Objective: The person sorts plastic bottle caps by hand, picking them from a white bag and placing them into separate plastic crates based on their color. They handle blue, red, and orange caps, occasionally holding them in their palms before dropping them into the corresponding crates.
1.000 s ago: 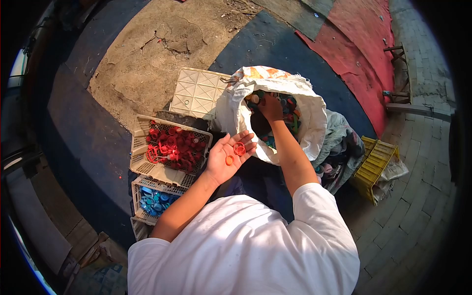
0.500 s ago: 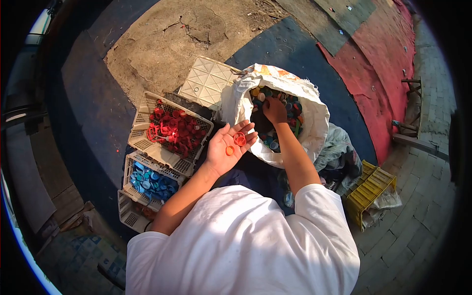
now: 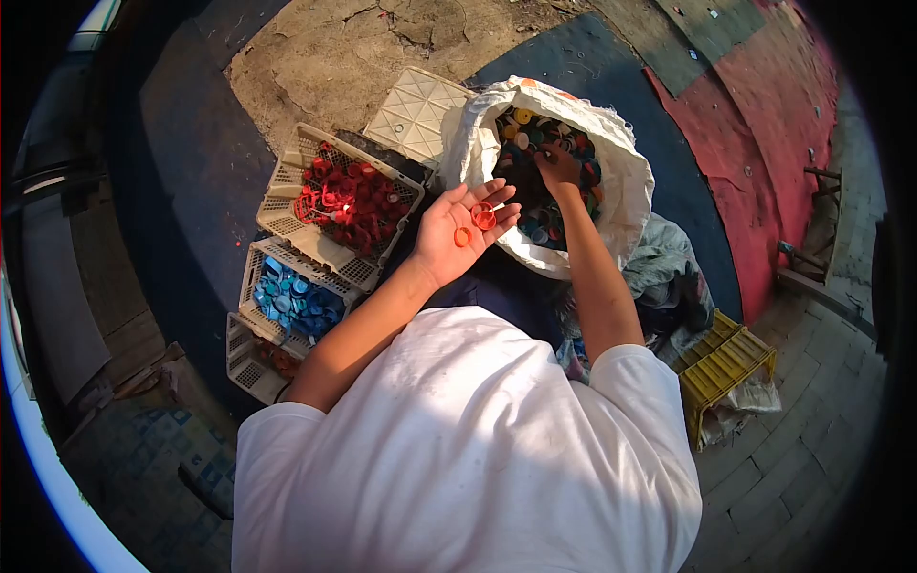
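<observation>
- Left hand [image 3: 457, 241] lies palm up, fingers spread flat, cradling two orange-red caps [image 3: 463, 236] just beside the white sack [image 3: 623, 205].
- Right hand [image 3: 559, 168] digs into the sack's mixed caps [image 3: 540, 134]; whether its fingers pinch one cannot be told.
- Light, rigid and smooth, such caps likely pinch best across the rim.

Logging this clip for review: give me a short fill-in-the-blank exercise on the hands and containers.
1. The left hand lies palm up with ____ red-orange caps on it.
2. The right hand reaches into the ____ sack.
3. The first crate, nearest the sack, holds ____ caps.
4. The second crate, beside the first, holds ____ caps.
Missing words: two; white; red; blue.
</observation>
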Demonstrator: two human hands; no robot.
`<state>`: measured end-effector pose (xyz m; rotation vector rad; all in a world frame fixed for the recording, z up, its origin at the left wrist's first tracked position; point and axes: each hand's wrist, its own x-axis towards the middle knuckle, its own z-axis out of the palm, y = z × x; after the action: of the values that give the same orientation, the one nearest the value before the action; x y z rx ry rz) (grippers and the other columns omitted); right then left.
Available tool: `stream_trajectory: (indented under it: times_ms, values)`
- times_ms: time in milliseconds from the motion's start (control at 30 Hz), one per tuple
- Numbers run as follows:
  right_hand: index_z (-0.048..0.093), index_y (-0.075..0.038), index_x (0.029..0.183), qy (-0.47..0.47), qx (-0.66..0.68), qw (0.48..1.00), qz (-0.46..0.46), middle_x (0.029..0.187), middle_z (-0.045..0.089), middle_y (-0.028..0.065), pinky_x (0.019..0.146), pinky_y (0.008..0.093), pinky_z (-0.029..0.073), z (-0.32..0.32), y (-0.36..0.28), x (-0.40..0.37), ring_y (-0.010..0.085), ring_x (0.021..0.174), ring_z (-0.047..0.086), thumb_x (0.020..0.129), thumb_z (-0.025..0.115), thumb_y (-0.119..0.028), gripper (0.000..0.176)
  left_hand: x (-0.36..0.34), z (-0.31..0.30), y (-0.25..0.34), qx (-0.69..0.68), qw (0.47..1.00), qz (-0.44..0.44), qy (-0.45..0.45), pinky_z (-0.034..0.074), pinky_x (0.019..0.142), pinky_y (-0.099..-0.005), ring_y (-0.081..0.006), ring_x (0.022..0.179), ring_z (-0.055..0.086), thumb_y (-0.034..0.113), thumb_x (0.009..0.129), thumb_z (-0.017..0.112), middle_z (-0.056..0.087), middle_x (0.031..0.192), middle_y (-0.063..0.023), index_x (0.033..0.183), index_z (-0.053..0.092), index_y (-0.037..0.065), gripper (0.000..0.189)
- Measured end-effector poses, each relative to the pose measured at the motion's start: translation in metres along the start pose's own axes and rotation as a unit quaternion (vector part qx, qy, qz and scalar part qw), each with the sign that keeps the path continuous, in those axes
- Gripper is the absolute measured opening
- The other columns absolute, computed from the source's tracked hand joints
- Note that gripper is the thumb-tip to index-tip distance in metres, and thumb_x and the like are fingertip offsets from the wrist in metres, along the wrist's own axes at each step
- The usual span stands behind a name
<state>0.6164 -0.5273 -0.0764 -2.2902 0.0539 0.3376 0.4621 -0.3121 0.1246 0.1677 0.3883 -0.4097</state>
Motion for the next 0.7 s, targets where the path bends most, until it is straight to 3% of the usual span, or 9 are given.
stream_trajectory:
  times_ms: [33,67,133,233,433,567,700]
  values:
    - [0.066,-0.005,0.123,-0.022,0.040,0.999,0.030,0.091,0.073,0.0086,0.074,0.0337,0.057,-0.010,-0.007,-0.007,0.0218,0.085,0.073,0.087,0.074,-0.018,0.039,0.001,0.002,-0.001,-0.001,1.000,0.000,-0.002,0.041,0.116,-0.0455,-0.0338,0.128,0.056,0.033,0.106,0.042,0.058,0.138,-0.0171,0.137,0.051,-0.003,0.049]
    - [0.066,-0.003,0.119,-0.022,0.187,0.979,0.072,0.094,0.073,0.0104,0.075,0.0345,0.058,-0.019,-0.013,-0.018,0.0241,0.086,0.073,0.086,0.074,-0.015,0.036,0.003,0.002,-0.003,0.003,1.000,0.001,-0.001,0.041,0.116,-0.0457,-0.0337,0.127,0.056,0.033,0.106,0.041,0.059,0.137,-0.0171,0.137,0.052,-0.003,0.048]
    - [0.066,0.001,0.111,-0.020,0.467,0.872,0.144,0.101,0.072,0.0141,0.078,0.0361,0.059,-0.044,-0.044,-0.057,0.0286,0.089,0.073,0.085,0.075,-0.009,0.029,0.010,0.004,-0.005,0.012,1.000,0.004,-0.004,0.042,0.115,-0.0460,-0.0336,0.126,0.056,0.032,0.106,0.041,0.060,0.136,-0.0170,0.136,0.052,-0.003,0.047]
    - [0.062,0.004,0.111,-0.015,0.550,0.822,0.150,0.103,0.069,0.0124,0.079,0.0309,0.060,-0.068,-0.062,-0.094,0.0273,0.094,0.073,0.088,0.073,-0.002,0.026,0.027,0.007,-0.008,0.017,1.000,-0.003,-0.011,0.042,0.115,-0.0464,-0.0330,0.125,0.058,0.031,0.106,0.040,0.062,0.133,-0.0170,0.135,0.053,-0.002,0.046]
    - [0.060,0.003,0.111,0.000,0.655,0.747,0.115,0.104,0.070,0.0134,0.084,0.0292,0.059,-0.101,-0.086,-0.138,0.0266,0.095,0.072,0.091,0.072,-0.004,0.025,0.056,0.015,-0.019,0.014,0.999,-0.031,0.005,0.044,0.113,-0.0469,-0.0316,0.122,0.060,0.027,0.106,0.039,0.064,0.126,-0.0163,0.129,0.056,-0.001,0.040]
    - [0.064,0.005,0.114,0.053,0.661,0.741,0.103,0.108,0.071,0.0150,0.087,0.0297,0.059,-0.118,-0.108,-0.153,0.0230,0.099,0.071,0.092,0.072,-0.006,0.025,0.067,0.019,-0.029,0.016,0.998,-0.051,0.013,0.043,0.114,-0.0474,-0.0323,0.122,0.060,0.025,0.106,0.039,0.064,0.126,-0.0168,0.127,0.057,-0.002,0.039]
    - [0.068,0.007,0.115,0.110,0.620,0.775,0.054,0.110,0.071,0.0124,0.089,0.0277,0.057,-0.125,-0.130,-0.163,0.0159,0.100,0.069,0.091,0.075,-0.006,0.028,0.077,0.027,-0.033,0.022,0.998,-0.065,0.013,0.041,0.116,-0.0482,-0.0340,0.127,0.058,0.024,0.106,0.037,0.063,0.130,-0.0188,0.127,0.056,-0.003,0.038]
